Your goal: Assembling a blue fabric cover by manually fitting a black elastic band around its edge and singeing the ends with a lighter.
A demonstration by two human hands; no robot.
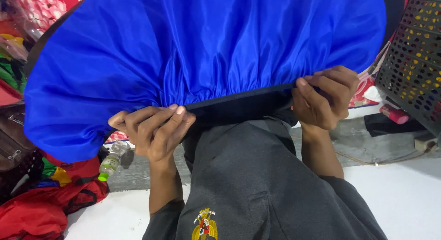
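Grey shirt (250, 185) with a small yellow and red crest low on the front, closest to the lens, sleeves running up to both hands. Left hand (154, 129) curled shut, fingers (161, 118) wrapped over the dark gathered band (239, 98) of a big shiny blue fabric piece (183, 47), pinching that hem near its left end. Right hand (324, 97) same deal, fist closed on the band further along, knuckles facing up. Band pulled fairly straight between the two grips, held up in front of the chest, blue satin ballooning up and away and filling most of the upper view, gathers bunched tight along the dark edge. Small clear bottle with a green cap (110, 163) lying just below the left hand, beside a heap of red cloth (41, 208). Brown bag (14, 139) off at the left edge. Dark perforated basket (413, 56) up right, a pink tube (394, 114) just under it, white floor (404, 198) down right.
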